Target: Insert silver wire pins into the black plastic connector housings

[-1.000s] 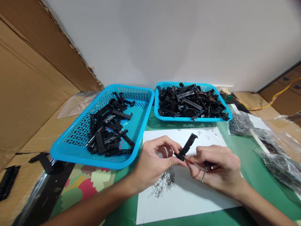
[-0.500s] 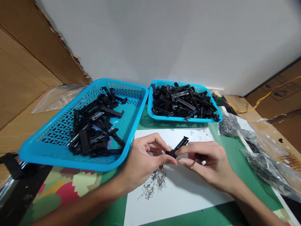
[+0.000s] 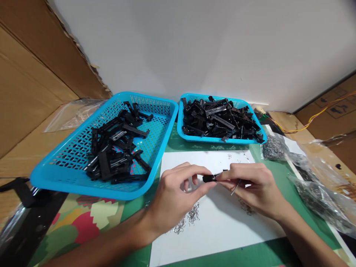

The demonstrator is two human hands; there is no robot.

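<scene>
My left hand [image 3: 178,194] pinches one end of a small black plastic part [image 3: 208,178] between thumb and fingertips. From the other side, my right hand [image 3: 257,185] is closed at the part's far end, and its fingers cover much of it. A thin metal rod [image 3: 235,187] sticks out from under the right fingers; its other end is hidden. Both hands are above a white sheet [image 3: 211,241]. Small bent wire pieces, like springs, lie in a pile [image 3: 193,214] beneath my left hand. More wire pieces [image 3: 246,208] show below the right hand.
A large blue basket [image 3: 164,148] on the left and a smaller blue basket [image 3: 222,140] at the back hold many black parts. Plastic bags of small metal pieces [image 3: 274,147] lie on the right. Behind stands a white wall [image 3: 178,48], with cardboard [image 3: 27,70] at left.
The black part has turned from slanting upward to lying nearly level between my hands. My right fingers now cover more of it. Wire pieces below the right hand have come into sight.
</scene>
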